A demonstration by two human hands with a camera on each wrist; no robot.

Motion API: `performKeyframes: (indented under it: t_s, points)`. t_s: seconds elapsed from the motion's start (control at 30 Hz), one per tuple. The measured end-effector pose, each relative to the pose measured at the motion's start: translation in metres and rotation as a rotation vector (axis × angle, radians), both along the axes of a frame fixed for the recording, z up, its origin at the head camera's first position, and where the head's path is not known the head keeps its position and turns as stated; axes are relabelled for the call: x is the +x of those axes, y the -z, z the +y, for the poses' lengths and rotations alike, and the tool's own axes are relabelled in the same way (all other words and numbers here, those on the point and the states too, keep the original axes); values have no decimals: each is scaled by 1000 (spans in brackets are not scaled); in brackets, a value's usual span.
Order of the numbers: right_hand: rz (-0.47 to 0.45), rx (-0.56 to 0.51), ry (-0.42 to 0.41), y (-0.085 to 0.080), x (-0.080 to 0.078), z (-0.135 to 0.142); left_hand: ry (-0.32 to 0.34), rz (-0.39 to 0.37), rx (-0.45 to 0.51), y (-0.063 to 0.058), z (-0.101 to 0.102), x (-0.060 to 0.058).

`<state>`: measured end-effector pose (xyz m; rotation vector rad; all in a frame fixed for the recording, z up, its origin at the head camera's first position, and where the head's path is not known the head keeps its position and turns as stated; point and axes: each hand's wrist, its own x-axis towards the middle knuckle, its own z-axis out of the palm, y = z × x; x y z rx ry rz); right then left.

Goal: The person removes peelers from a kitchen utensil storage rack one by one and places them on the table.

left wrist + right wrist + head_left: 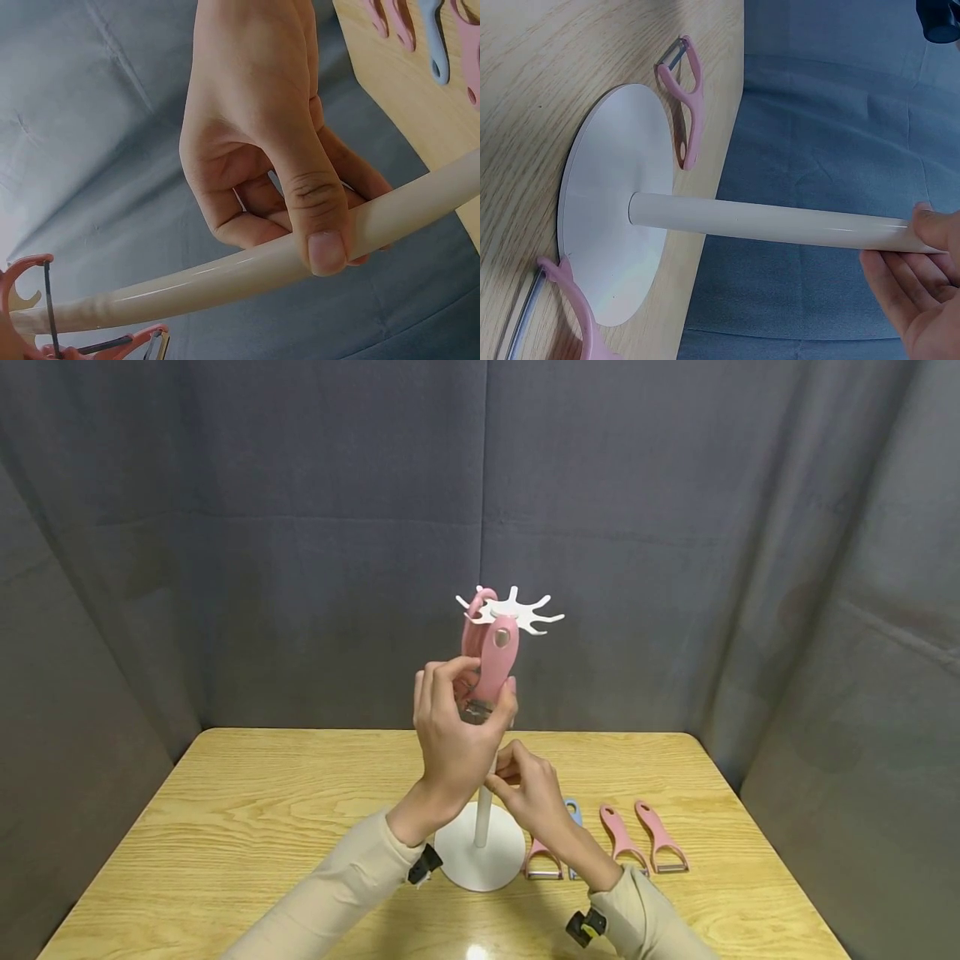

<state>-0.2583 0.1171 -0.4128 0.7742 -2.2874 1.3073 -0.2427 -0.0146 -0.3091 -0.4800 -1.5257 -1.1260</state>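
Note:
My left hand (461, 727) is raised at the top of a white stand and grips a pink peeler (497, 656) by its blade end, handle upward. The handle's hole is level with the stand's hooked white top (517, 610). Just behind, another pink peeler (472, 631) hangs from a hook. Lower down, my right hand (536, 785) pinches the stand's white pole (780, 221) between thumb and fingers. That same right hand (262, 142) shows on the pole in the left wrist view, with the raised peelers' blade ends at the lower left.
The stand's round white base (480, 864) rests on the wooden table (300, 793). Right of it lie several pink peelers (660, 835) and a blue peeler (573, 810), partly behind my right arm. A pink peeler (692, 112) lies beside the base in the right wrist view. Grey curtains (337, 527) surround the table.

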Motion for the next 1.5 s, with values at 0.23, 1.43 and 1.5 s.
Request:
performKeyframes:
  t_s: [0.23, 1.43, 1.5]
  points:
    - [0, 11, 4, 2, -1, 0, 3, 17, 6, -1, 0, -1]
    - [-30, 6, -21, 3, -2, 1, 93, 131, 38, -4, -4, -2]
    - [-34, 2, -15, 3, -2, 1, 99, 139, 34, -4, -5, -2]
